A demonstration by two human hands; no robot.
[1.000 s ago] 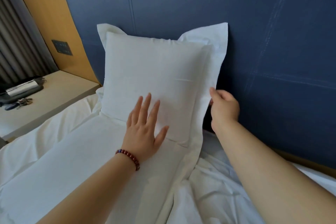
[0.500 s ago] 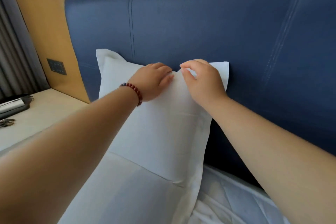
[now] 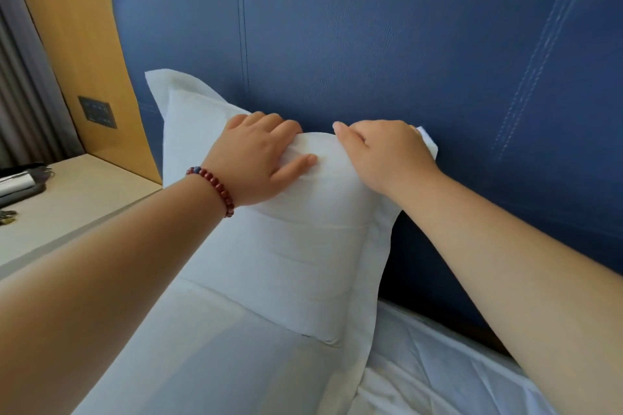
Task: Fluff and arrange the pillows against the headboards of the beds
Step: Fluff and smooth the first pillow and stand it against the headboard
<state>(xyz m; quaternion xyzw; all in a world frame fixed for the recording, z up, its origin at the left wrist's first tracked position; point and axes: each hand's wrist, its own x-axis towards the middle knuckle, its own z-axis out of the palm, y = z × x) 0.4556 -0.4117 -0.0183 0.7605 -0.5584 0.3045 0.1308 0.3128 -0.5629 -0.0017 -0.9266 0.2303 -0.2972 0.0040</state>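
**Item: white pillow upright at headboard, both hands on its top edge**

Left hand (image 3: 259, 158), wrist bearing a dark red beaded bracelet (image 3: 215, 186): fingers curled over the top edge of the white rectangular fabric pillow (image 3: 286, 246), thumb laid flat on its front face; the fabric was gripped between them. Forearm reached in from lower left.

Right hand (image 3: 387, 153): fingers bent over the same top edge near the right corner flange, thumb pointing left, closed on the fabric. Forearm entered from lower right.

Pillow stood upright under both hands, leaning against the blue padded stitched headboard (image 3: 404, 54), its base on the white bed sheet (image 3: 202, 364).
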